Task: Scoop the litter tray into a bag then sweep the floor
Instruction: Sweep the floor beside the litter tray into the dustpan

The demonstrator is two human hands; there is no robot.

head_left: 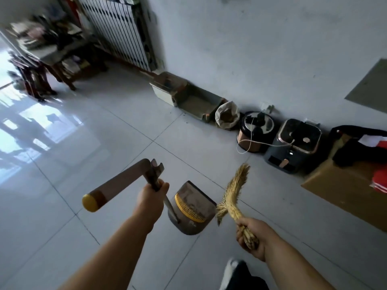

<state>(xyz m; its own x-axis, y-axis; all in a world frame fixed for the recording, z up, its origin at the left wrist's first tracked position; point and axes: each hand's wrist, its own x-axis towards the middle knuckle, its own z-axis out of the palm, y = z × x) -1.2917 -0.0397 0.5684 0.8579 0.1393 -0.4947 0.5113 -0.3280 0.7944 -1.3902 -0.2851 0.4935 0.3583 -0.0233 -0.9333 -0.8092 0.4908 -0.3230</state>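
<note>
My left hand point(151, 195) grips the folding handle point(117, 184) of a grey dustpan point(191, 209) with a yellow comb edge, held just above the white tile floor. My right hand point(251, 235) is closed around the bound end of a short straw hand broom point(232, 193), whose bristles point up and away beside the dustpan. Against the far wall sits the litter tray point(196, 103), an open grey-green box. Right of it stands an open bag point(227, 115) holding brownish litter.
Along the wall to the right stand a round cooker point(256, 130), a square dark appliance point(293, 143) with a loose white cord, and a cardboard box point(343, 185) with clothes on it. A radiator point(119, 28) and cluttered wooden table point(56, 49) are far left. My shoe point(236, 275) is below.
</note>
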